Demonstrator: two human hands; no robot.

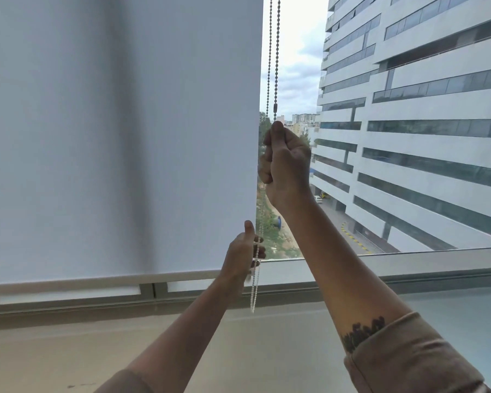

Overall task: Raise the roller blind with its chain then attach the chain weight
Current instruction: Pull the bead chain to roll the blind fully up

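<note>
Barely raised, the white fabric roller blind hangs near the sill; both grips, right hand and left hand, close on the beaded metal chain; weight unattached.

Perhaps an upper-floor office: broad window, roller blind, banded office tower opposite.

No text, label, brand, number or sign can be read anywhere in this view. The dark tattoo on the right forearm, just above the sleeve, shows only an unclear pattern, with no letters that can be made out. The building outside, right of the tattoo and higher, carries no readable sign.
</note>
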